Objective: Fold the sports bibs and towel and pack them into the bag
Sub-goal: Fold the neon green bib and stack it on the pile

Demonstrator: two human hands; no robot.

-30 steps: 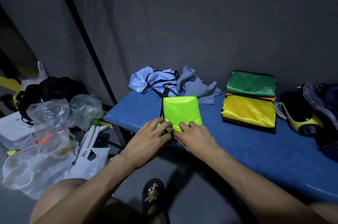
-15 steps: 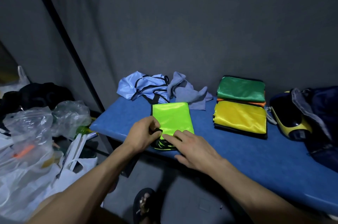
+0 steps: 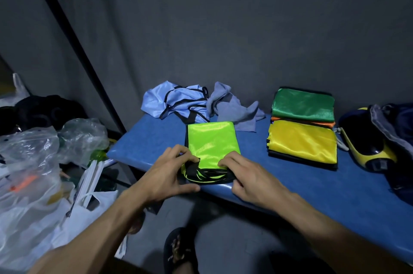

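Changing-room corner: blue padded bench (image 3: 290, 184), grey wall (image 3: 223, 27), bagged clutter (image 3: 33, 162).

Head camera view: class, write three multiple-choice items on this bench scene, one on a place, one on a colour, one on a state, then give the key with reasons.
1. Where does the crumpled grey towel lie?
A. between the light-blue bib and the folded stack
B. inside the bag
C. on the floor

2. What colour is the top of the folded bib stack?
A. red
B. dark green
C. white

3. What is the state of the lime-green mesh bib?
A. hanging on the wall
B. crumpled in a heap
C. folded flat, gripped at its near end

Key: 1 A, it lies right of the light-blue bib; 2 B, green lies over orange and yellow; 3 C, the left hand and right hand hold it on the blue padded bench.
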